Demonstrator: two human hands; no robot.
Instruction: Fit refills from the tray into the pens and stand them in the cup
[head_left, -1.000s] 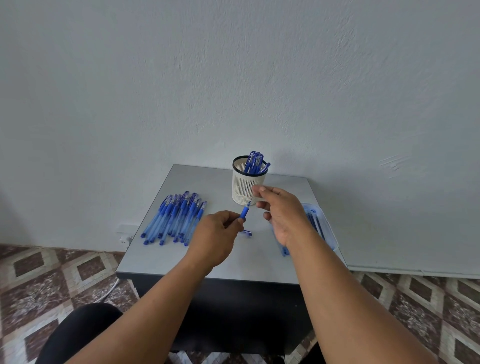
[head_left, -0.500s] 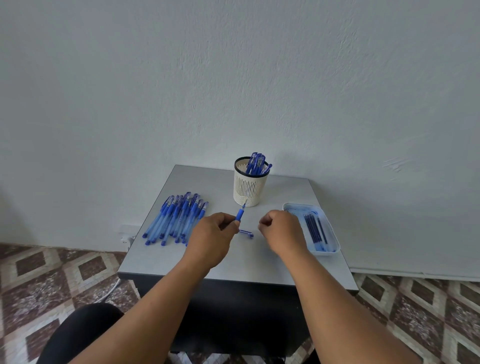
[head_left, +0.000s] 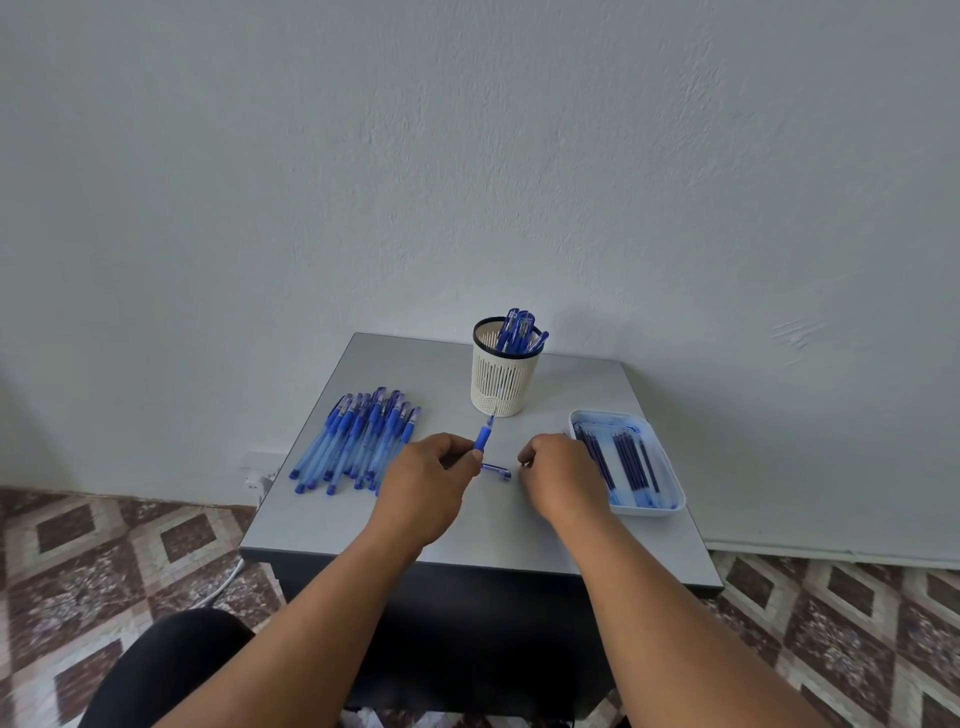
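Observation:
My left hand (head_left: 431, 480) grips a blue pen (head_left: 484, 435) whose tip points up toward the white mesh cup (head_left: 506, 376). Several blue pens (head_left: 519, 328) stand in that cup. A loose pen cap (head_left: 496, 471) lies on the table between my hands. My right hand (head_left: 563, 478) rests on the table just right of the cap, fingers curled under; what they hold, if anything, is hidden. The white tray (head_left: 672, 486) with several dark refills (head_left: 623, 462) sits just right of that hand.
A pile of several blue pens (head_left: 358, 441) lies at the table's left. The small grey table (head_left: 519, 543) stands against a white wall, with patterned tile floor around it and a cable hanging at its left side.
My right hand came down from the pen's tip near the cup to the table beside the cap. My left hand keeps hold of the pen, almost unmoved.

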